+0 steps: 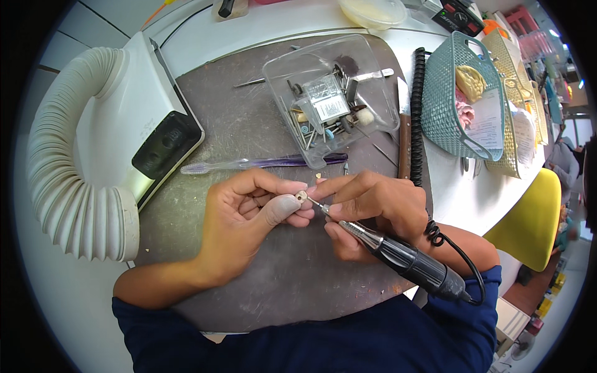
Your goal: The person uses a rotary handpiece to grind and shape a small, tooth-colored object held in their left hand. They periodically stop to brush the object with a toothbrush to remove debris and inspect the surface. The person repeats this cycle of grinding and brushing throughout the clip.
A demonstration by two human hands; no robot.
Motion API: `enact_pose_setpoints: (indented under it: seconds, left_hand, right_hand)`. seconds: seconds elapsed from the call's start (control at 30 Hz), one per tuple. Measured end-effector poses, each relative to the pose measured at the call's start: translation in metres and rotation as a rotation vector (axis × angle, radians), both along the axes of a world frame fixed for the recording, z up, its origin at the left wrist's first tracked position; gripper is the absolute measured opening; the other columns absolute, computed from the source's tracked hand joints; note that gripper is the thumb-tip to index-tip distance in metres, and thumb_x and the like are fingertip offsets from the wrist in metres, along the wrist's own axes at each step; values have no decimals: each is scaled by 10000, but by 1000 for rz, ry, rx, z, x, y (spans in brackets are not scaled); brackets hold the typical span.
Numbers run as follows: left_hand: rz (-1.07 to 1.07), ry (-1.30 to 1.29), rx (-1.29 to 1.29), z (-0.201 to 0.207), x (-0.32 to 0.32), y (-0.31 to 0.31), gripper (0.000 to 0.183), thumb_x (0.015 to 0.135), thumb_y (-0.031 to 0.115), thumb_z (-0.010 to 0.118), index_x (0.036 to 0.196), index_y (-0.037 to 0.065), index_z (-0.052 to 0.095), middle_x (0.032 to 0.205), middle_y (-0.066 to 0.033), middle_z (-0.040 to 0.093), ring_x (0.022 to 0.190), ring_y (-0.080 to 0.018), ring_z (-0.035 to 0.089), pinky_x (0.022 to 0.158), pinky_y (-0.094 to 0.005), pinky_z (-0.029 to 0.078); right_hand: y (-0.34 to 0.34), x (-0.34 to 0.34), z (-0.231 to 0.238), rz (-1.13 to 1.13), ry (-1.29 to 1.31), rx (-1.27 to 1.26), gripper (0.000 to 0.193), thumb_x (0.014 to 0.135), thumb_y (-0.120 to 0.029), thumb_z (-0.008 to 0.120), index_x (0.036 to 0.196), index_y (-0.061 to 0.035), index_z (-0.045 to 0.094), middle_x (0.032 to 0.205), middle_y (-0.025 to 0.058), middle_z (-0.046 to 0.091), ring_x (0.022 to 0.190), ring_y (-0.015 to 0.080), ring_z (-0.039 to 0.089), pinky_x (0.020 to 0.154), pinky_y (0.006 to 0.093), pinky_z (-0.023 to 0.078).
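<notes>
My left hand (249,211) pinches a small off-white, tooth-like piece (301,197) with a dark hole, between thumb and fingertips. Pale dust coats the left thumb. My right hand (388,202) is wrapped round the metal front of a black rotary handpiece (407,260). The thin tip of the handpiece meets or almost meets the piece; actual contact is too small to tell. Both hands are close together above a dark grey work mat (249,304). Beyond them lies a purple toothbrush (267,162) with pale bristles, and a tiny yellowish chip (318,176) is near the right fingers.
A clear plastic box (291,67) of burs and polishing bits stands behind my hands. To its right are a wooden-handled knife (405,127), a coiled black cord (418,81) and a teal basket (444,99). A white unit with a ribbed hose (65,186) takes up the left.
</notes>
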State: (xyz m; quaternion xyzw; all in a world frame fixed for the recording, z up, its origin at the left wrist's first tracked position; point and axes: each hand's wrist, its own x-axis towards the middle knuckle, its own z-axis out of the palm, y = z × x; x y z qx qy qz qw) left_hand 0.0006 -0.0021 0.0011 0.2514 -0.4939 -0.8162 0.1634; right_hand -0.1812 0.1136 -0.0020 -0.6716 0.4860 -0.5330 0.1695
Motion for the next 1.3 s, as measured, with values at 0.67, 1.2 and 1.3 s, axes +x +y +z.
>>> enact_pose_setpoints:
  seconds: [0.67, 1.2, 1.3]
  left_hand:
    - [22, 1, -35, 0, -1, 2, 122, 902, -55, 612, 1023, -45, 606, 972, -154, 638, 832, -181, 673, 754, -272, 577]
    - [20, 27, 8, -2, 0, 1, 130, 901, -29, 646, 1025, -60, 631, 988, -155, 677, 896, -183, 682, 814, -279, 575]
    - [14, 31, -4, -2, 0, 1, 132, 899, -30, 647, 1026, -61, 628, 987, -157, 676, 899, -185, 682, 816, -283, 578]
  right_hand:
    - [-3, -2, 6, 40, -25, 90, 358, 694, 49, 800, 971, -36, 589, 861, 143, 680, 926, 309, 718, 818, 414, 596]
    - [-4, -2, 4, 44, -32, 92, 315, 706, 62, 780, 941, -24, 590, 842, 148, 681, 924, 317, 717, 837, 442, 592]
    - [-5, -2, 4, 41, -26, 87, 317, 708, 57, 783, 944, -24, 588, 837, 146, 679, 923, 319, 716, 837, 443, 592]
